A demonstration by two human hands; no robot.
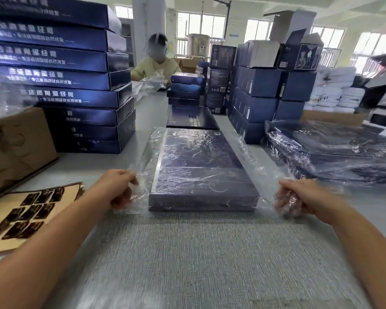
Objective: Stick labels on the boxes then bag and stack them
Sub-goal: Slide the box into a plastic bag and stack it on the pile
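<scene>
Now you hold the bagged box (201, 170) by both sides.
Your left hand (118, 190) pinches the clear bag (143, 157) at the box's 9 o'clock, your right hand (299, 197) grips it at 3 o'clock; the box lies flat on the table (187, 253), dead centre.

Bright daylight from rear windows (201, 25); glare on plastic bag (198, 139); edges bowed, table (187, 264) foreground smeared, probably motion blur.

Packing workshop: stacked blue boxes (60, 56), cartons (16, 148), worktable (187, 253).
</scene>
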